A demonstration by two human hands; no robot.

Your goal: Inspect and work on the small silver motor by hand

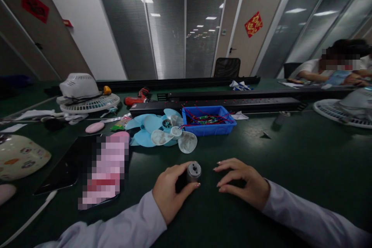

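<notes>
A small metal cylinder (194, 171), which looks like a little motor, stands upright on the dark green tabletop (215, 221). Its round top face has a few dark holes. My left hand (174, 188) is closed around it, thumb at the near side and fingers at the far side. To its right, my right hand (242, 181) hovers just apart from the cylinder, its fingers spread and nothing in them. Beyond both hands lie several fan blades (149, 126), light blue and greyish.
A blue bin (209, 126) holds wires and circuit boards. Left are a phone (66, 166), a pink pixelated item (107, 166) and a fan (84, 97). A second cylinder (281, 118) stands at right, near another fan (348, 108). A person (334, 66) sits far right.
</notes>
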